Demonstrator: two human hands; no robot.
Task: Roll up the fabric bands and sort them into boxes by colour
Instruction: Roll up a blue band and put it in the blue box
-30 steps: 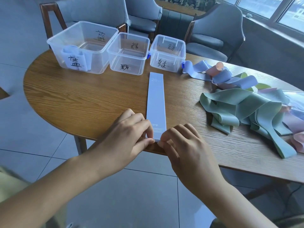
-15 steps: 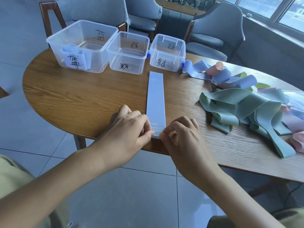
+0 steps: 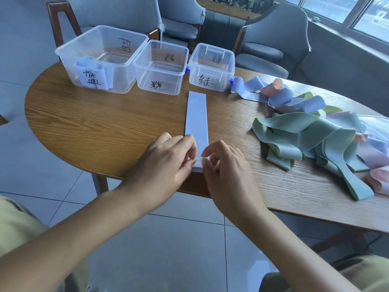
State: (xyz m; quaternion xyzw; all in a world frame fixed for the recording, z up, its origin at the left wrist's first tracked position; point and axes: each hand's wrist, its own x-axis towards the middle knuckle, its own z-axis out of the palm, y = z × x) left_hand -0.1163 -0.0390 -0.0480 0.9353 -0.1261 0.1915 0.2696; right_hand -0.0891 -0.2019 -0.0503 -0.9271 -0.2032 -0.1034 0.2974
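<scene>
A pale blue fabric band (image 3: 196,116) lies flat and straight on the wooden table (image 3: 105,127), running from the near edge towards the boxes. My left hand (image 3: 166,159) and my right hand (image 3: 223,165) sit at its near end, fingertips curled and pinching that end from both sides. Three clear boxes with handwritten labels stand at the back: a large left box (image 3: 99,53) holding rolled blue bands, a middle box (image 3: 161,66) and a right box (image 3: 211,66), both holding nothing.
A loose heap of green bands (image 3: 305,142) lies at the right, with blue bands (image 3: 280,98) and pink bands (image 3: 379,178) around it. Grey chairs (image 3: 271,39) stand behind the table. The near table edge runs just under my hands.
Both hands have shifted slightly forward along the band's near end. The fingertips have curled tighter, and the end now looks folded over.
</scene>
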